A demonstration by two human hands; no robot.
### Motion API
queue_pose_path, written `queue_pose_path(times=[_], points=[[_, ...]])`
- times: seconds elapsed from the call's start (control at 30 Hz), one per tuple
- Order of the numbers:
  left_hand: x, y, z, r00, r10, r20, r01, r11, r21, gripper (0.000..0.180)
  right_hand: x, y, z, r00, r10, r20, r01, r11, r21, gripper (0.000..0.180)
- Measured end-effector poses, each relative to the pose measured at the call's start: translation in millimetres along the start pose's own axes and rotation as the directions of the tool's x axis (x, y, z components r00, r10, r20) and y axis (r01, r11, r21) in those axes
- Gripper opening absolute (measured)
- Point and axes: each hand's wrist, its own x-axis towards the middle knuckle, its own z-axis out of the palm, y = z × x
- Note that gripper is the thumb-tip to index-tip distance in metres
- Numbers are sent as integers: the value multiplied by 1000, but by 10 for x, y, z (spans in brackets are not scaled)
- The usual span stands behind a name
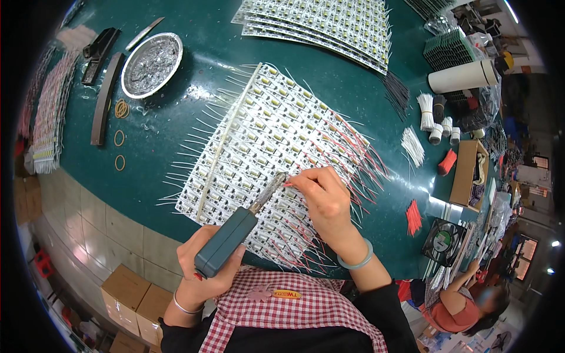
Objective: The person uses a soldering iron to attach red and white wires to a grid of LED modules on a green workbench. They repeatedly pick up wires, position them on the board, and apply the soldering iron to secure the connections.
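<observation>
Just past the checked apron (pixel 259 317), the left hand (pixel 199 259) wraps a green soldering gun (pixel 226 240); beyond, the right hand (pixel 325 197) pinches a red wire (pixel 287 184) — likely limp, best held near its end — over a stiff-looking circuit-board panel (pixel 250 144) on the table (pixel 147 182).

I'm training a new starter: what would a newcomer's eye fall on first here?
Probably the white circuit-board panel on the green table, bristling with pale wires at its left and red wires at its right. Over it, the left hand holds a dark green tool, its metal tip near the right hand. The silvery bowl at upper left also stands out.
</observation>
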Motion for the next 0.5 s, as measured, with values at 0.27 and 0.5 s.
queue_pose_path(times=[0.27, 0.5], points=[[18, -12, -22, 999, -6, 36, 5, 1000, 21, 19, 16, -28, -6, 1000, -2, 16, 2, 1000, -31, 31], [26, 3, -45, 999, 22, 31, -24, 998, 61, 18, 8, -55, -5, 1000, -12, 22, 13, 998, -56, 32]])
